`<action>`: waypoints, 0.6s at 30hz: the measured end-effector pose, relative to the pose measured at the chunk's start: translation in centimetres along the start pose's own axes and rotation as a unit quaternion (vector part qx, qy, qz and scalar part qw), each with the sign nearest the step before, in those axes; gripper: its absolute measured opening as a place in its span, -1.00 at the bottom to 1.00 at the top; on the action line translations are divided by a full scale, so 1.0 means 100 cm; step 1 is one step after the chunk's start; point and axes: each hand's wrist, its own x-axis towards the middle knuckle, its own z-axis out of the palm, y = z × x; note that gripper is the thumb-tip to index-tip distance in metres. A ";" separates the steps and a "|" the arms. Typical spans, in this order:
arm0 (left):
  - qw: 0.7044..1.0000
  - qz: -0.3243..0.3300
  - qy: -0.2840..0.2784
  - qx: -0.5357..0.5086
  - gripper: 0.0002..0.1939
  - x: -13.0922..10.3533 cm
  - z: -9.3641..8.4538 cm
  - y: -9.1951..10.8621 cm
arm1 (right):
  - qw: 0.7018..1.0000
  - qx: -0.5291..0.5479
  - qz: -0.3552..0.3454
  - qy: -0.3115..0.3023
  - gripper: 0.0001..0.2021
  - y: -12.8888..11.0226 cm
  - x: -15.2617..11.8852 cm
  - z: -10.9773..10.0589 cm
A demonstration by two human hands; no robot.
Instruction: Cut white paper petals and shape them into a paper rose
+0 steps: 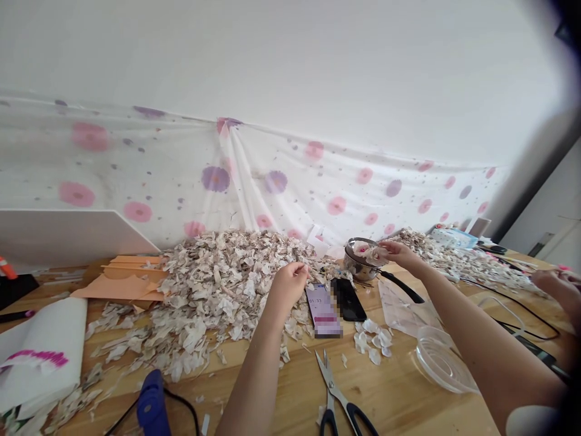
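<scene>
My left hand [291, 283] is closed in a pinch at the right edge of a large heap of dry, pale scraps [218, 272]; what its fingertips hold, if anything, is too small to make out. My right hand [399, 251] reaches over a small metal pot [356, 266] with a black handle, its fingers closed on a pale scrap [376, 255]. A bit of pink shows inside the pot. Just below my left hand lie a lit phone [321, 309] and a dark phone [349, 300].
Scissors [332, 387] lie at the front edge beside loose white pieces [374, 340]. A clear plastic container [442, 360] sits under my right forearm. At left are orange sheets [122, 284], a paper roll [45, 357] and a blue tool [153, 402]. Another person's hand [560, 284] is far right.
</scene>
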 end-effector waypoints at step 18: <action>1.000 -0.001 0.014 -0.025 -0.73 -0.001 -0.009 0.000 | 0.963 -0.225 -0.125 0.082 -0.71 -0.073 -0.055 0.039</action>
